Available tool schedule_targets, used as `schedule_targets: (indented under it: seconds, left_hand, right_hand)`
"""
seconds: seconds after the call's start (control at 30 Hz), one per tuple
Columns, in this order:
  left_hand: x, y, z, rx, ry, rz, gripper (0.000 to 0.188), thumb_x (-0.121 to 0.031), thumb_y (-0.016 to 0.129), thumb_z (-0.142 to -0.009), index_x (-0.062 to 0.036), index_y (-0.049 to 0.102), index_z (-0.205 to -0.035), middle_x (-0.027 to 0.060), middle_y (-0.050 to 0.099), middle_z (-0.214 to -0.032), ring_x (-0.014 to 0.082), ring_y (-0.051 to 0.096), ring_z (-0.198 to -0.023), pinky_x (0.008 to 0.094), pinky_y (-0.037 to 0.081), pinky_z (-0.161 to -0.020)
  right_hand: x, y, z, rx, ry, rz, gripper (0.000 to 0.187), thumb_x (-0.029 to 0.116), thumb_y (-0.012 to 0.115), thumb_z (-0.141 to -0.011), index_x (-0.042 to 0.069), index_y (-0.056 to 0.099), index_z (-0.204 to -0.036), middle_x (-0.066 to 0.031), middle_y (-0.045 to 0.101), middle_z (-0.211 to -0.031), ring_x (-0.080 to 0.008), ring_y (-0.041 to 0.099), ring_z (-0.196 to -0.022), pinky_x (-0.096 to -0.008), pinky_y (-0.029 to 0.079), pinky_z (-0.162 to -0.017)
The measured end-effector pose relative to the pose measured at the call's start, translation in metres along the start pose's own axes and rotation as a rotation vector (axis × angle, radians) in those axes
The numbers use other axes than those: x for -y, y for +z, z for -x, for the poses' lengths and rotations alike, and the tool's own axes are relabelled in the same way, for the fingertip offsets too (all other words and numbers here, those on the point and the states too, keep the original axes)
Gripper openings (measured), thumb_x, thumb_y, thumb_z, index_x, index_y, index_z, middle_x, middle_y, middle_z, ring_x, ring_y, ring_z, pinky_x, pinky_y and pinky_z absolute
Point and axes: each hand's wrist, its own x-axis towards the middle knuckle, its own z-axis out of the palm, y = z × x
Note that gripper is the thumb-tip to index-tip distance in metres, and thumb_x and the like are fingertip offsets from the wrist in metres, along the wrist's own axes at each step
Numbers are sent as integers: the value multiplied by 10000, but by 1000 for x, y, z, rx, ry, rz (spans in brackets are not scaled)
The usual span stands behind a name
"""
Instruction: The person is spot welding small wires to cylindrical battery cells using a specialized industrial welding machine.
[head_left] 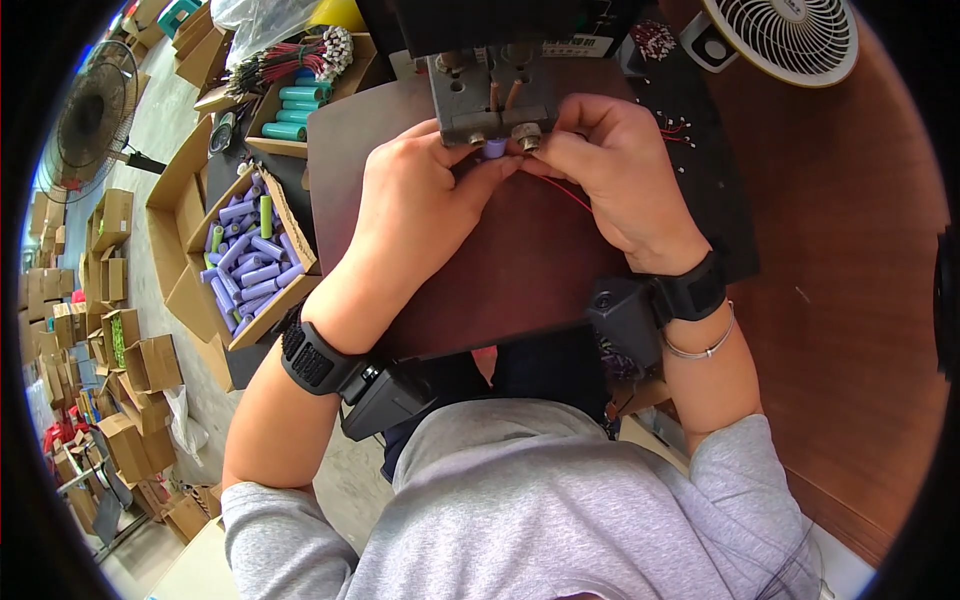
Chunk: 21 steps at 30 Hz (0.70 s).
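Note:
Under the metal head of a spot welder (pixel 478 108), with two copper-coloured electrodes (pixel 505 95), sits a small purple battery cell (pixel 495 149). My left hand (pixel 425 195) is closed, its thumb and fingers gripping the cell from the left. My right hand (pixel 622 175) is closed too, fingertips pinched beside the cell. A thin red wire (pixel 570 194) runs from that pinch down and to the right, beneath the palm. The wire's end at the cell is hidden by the fingers and the welder head.
Left of the brown work board (pixel 375 115) stands an open carton (pixel 300 287) of purple and a few green cells. Behind it are teal cells (pixel 292 115) and bundled red-black wires (pixel 285 65). A white fan (pixel 790 35) stands far right, near loose red wires (pixel 678 130).

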Motion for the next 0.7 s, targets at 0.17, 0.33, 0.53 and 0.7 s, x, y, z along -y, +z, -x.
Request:
schedule_targets:
  seconds: [0.17,0.33,0.53,0.7]
  left_hand:
    - [1,-1,-1,17,-20,7,169,-138,659,-685,-83,656,-845,97,602,-775,267,589,-704,307,468,-640]
    - [-1,-6,-2,24,-93,78,170,-149,661,-682,-67,658,-831,99,601,-766,264,590,-710,314,463,-638]
    - [3,-5,-2,61,-29,42,195,-154,670,-685,-10,645,-815,133,582,-612,169,540,-525,266,435,-535]
    - [3,-3,-1,44,0,57,200,-144,671,-690,-14,644,-839,148,601,-693,212,567,-586,282,449,-576]
  right_hand:
    - [1,1,-1,6,18,-64,59,36,586,-719,-22,581,-729,-1,540,-649,-33,469,-560,-177,376,-482]
    - [4,1,-1,13,63,-116,85,33,605,-727,-44,578,-750,-53,581,-689,-69,529,-576,-170,419,-501]
    - [4,2,2,21,52,-67,87,31,586,-746,-54,575,-761,-65,588,-734,-66,528,-613,-177,429,-542]
    - [6,3,4,27,72,-101,91,32,579,-755,-57,575,-769,-62,585,-731,-66,527,-621,-180,428,-551]
